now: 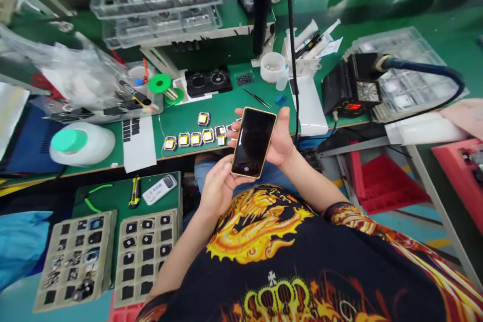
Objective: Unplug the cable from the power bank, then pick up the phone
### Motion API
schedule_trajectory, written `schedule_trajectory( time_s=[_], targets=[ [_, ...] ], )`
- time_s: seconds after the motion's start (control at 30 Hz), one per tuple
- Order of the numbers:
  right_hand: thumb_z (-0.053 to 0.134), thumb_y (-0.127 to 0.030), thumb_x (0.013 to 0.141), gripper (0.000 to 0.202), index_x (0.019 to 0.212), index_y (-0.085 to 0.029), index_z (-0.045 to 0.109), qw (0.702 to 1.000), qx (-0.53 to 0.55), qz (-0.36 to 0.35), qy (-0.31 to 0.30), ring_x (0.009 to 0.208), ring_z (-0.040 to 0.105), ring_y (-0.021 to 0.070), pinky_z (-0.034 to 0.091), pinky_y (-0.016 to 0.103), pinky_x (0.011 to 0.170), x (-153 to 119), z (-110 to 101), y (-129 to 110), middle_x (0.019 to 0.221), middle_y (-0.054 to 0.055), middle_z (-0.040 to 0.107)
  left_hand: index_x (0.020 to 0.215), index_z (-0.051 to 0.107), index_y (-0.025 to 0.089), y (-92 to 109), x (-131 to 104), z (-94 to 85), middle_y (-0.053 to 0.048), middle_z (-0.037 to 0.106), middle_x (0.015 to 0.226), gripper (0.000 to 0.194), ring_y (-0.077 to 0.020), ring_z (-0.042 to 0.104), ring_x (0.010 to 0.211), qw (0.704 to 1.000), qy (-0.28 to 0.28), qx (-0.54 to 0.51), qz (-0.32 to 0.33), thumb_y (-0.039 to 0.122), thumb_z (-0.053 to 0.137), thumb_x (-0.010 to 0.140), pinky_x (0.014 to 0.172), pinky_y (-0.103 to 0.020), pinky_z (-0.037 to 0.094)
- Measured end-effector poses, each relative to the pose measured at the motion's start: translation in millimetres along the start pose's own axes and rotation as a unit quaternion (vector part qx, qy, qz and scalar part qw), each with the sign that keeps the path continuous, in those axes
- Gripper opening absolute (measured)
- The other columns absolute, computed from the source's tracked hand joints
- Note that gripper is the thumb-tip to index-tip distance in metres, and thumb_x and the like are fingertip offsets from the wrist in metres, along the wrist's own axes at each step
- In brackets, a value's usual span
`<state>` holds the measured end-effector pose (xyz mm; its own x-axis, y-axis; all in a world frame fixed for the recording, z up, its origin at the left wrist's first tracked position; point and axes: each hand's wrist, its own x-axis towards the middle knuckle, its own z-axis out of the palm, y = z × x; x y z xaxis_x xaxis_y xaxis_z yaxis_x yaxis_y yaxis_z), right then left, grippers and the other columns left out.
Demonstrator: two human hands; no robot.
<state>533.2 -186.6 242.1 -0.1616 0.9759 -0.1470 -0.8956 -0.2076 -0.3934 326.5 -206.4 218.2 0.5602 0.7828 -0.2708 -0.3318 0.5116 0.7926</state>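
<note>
A smartphone [253, 142] with a dark screen and a yellow-gold edge is held tilted in front of my body, over the bench's front edge. My right hand [282, 137] cradles it from behind; the fingertips show past its left side and the thumb stands up beside its right edge. My left hand [219, 188] grips the lower left corner, fingers under the bottom end. Just left of the phone, several small square watch-like modules [195, 138] with yellow tops lie in a row on the green bench. One more such module [203, 118] sits behind them.
Tweezers [257, 97], a solder spool [166, 88] and a white tub [273, 67] are on the bench. A black soldering station [350, 85] stands right, a white bottle [82, 144] left. Parts trays [145, 256], a utility knife [135, 192] and a digital caliper-like gauge [160, 189] lie lower left.
</note>
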Motion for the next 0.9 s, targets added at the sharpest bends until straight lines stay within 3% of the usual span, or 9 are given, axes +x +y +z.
schedule_trajectory(
  time_s=[0.07,0.17,0.37,0.6,0.9],
  targets=[
    [0.038,-0.104,0.089,0.107,0.145,-0.018,0.067,1.000,-0.008,0.017,-0.004,0.123,0.078,0.0312,0.064,0.056,0.110,1,-2,1,0.118,0.015,0.083,0.127,0.074,0.018,4,2,4.6,-0.010,0.081,0.116,0.036,-0.0279,0.082,0.096,0.999,-0.023,0.009,-0.042,0.035,0.085,0.096,0.082,-0.046,0.073],
    [0.039,-0.103,0.091,0.104,0.143,-0.019,0.067,0.999,-0.022,0.023,0.005,0.124,0.077,0.0310,0.065,0.055,0.109,1,-5,4,0.116,0.015,0.084,0.131,0.072,0.020,2,2,11.9,-0.010,0.082,0.120,0.046,-0.0306,0.083,0.105,0.997,-0.029,0.038,-0.054,0.023,0.091,0.089,0.080,-0.040,0.073],
    [0.038,-0.105,0.088,0.105,0.139,-0.019,0.069,0.999,-0.036,0.030,-0.002,0.120,0.079,0.0307,0.066,0.054,0.106,4,-11,6,0.122,0.016,0.083,0.130,0.073,0.018,-9,2,13.5,-0.012,0.083,0.117,0.044,-0.0322,0.084,0.104,0.997,0.000,0.071,-0.037,0.028,0.090,0.091,0.074,-0.037,0.073],
    [0.039,-0.104,0.089,0.103,0.139,-0.021,0.072,0.998,-0.064,0.000,0.022,0.132,0.074,0.0320,0.066,0.052,0.109,5,-11,10,0.136,0.017,0.079,0.125,0.075,0.017,-9,1,14.1,-0.009,0.082,0.109,0.040,-0.0298,0.084,0.100,0.996,0.035,0.070,-0.030,0.027,0.091,0.090,0.071,-0.035,0.073],
    [0.036,-0.104,0.090,0.105,0.144,-0.023,0.073,0.994,-0.101,-0.011,0.042,0.137,0.072,0.0345,0.067,0.052,0.105,0,-11,10,0.134,0.017,0.080,0.124,0.075,0.018,-11,1,11.9,-0.009,0.081,0.111,0.039,-0.0288,0.084,0.098,0.997,0.040,0.056,-0.021,0.027,0.091,0.090,0.071,-0.036,0.073]
  ],
)
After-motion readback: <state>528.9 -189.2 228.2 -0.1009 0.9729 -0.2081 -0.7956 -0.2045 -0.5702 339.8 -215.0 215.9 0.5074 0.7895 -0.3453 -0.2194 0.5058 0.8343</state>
